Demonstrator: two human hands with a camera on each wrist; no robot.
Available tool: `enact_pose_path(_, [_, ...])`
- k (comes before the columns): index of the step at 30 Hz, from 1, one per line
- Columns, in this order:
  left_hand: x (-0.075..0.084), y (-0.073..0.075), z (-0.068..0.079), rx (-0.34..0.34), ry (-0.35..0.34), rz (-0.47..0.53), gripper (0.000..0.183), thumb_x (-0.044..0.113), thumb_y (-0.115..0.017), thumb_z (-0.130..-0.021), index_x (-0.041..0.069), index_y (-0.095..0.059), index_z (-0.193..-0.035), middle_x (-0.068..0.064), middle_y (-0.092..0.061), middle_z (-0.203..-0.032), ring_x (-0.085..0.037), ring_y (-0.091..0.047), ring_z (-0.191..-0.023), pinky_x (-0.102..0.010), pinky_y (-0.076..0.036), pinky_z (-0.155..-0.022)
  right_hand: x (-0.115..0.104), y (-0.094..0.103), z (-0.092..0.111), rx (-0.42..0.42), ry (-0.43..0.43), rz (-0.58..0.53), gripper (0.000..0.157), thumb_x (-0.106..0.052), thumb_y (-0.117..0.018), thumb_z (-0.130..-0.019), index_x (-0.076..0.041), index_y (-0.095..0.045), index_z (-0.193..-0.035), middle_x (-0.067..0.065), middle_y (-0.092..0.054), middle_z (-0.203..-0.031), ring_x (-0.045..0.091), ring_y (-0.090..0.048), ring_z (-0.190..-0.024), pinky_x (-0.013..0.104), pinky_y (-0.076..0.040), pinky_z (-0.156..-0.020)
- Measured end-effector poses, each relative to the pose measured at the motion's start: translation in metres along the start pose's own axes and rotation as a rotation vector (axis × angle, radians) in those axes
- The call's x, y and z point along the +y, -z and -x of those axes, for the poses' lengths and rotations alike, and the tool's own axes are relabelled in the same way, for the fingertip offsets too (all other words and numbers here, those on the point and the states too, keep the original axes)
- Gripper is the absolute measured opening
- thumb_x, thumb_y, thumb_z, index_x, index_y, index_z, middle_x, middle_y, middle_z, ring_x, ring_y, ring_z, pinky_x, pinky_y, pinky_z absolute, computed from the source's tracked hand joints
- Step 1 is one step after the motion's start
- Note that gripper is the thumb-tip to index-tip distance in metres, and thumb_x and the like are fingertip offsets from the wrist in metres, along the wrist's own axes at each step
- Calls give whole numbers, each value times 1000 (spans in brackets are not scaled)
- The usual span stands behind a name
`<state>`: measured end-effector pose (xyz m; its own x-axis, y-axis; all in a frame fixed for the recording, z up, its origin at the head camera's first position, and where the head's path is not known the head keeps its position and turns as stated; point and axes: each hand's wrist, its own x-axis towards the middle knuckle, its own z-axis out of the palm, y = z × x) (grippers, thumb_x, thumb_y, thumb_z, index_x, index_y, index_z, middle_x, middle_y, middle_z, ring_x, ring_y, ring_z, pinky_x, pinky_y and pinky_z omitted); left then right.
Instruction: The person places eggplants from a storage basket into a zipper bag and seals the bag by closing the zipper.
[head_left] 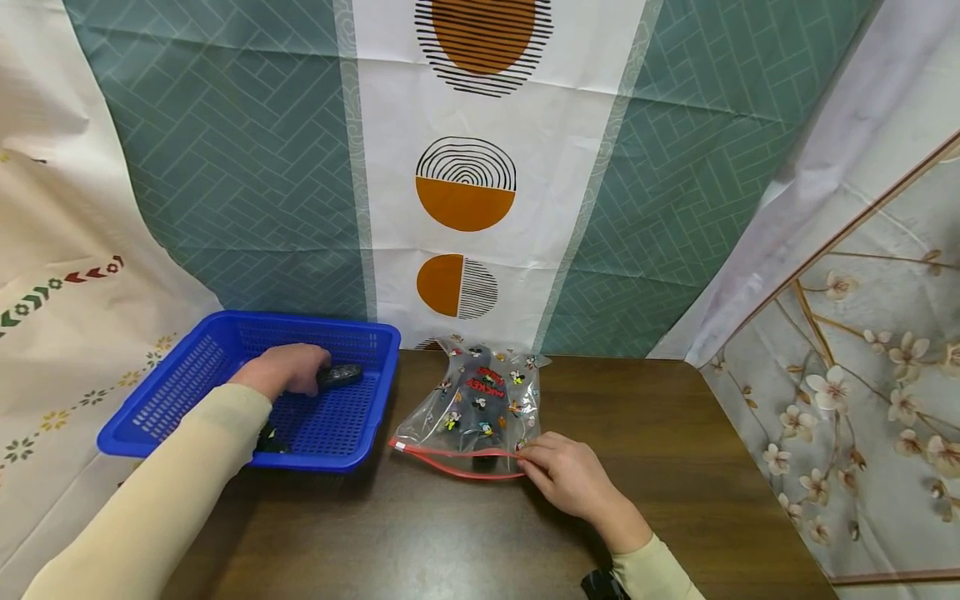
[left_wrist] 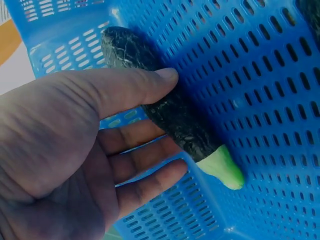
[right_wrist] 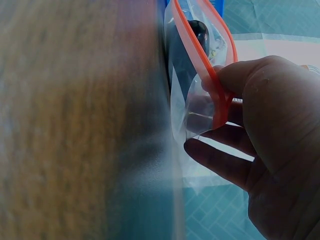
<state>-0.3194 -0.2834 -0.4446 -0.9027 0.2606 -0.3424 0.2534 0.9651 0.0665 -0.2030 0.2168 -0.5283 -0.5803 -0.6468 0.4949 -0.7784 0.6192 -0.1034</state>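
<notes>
Inside the blue basket (head_left: 318,433), my left hand (head_left: 292,367) grips a dark, wrinkled eggplant (left_wrist: 185,120) with a pale green end. The thumb lies across its top and the fingers curl beneath it. To the right, a clear zip bag (head_left: 465,400) printed with cartoon figures lies on the table, its red-edged mouth towards me. My right hand (head_left: 570,475) pinches the right corner of that mouth between thumb and fingers. In the right wrist view the mouth gapes a little, and a dark object with a shiny rounded end (right_wrist: 199,36) shows inside.
Another dark thing with some green (head_left: 272,440) lies at the basket's near side, partly hidden by my left sleeve. A brown wooden table (head_left: 660,433) holds basket and bag. Patterned cloths hang behind (head_left: 262,167) and at both sides.
</notes>
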Motion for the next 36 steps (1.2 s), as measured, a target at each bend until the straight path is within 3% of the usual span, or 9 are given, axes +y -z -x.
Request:
enact_pose_path(9, [-4, -2, 3, -23, -17, 120, 59, 12, -87, -89, -8, -67, -141, -31, -67, -142, -52, -62, -134, -64, -54, -108, -1, -1, 0, 3, -4, -7, 9, -20, -86, -98, -18, -86, -106, -8, -81, -104, 13, -74, -96, 37, -64, -80])
enact_pose_path(20, [-2, 2, 10, -22, -60, 166, 63, 17, -85, -94, -13, -62, -145, -34, -64, -145, -55, -60, -135, -65, -53, -109, -1, -1, 0, 11, 6, -2, 9, -19, -86, -97, -17, -86, -106, -8, -80, -104, 13, -74, -95, 37, -64, -79])
enact_pose_path(36, [22, 23, 23, 80, -176, 197, 59, 24, -85, -97, -12, -65, -139, -30, -70, -134, -47, -68, -125, -64, -54, -106, -1, 0, 0, 27, 20, 5, 9, -18, -87, -96, -17, -86, -105, -8, -81, -103, 13, -74, -94, 36, -64, -79])
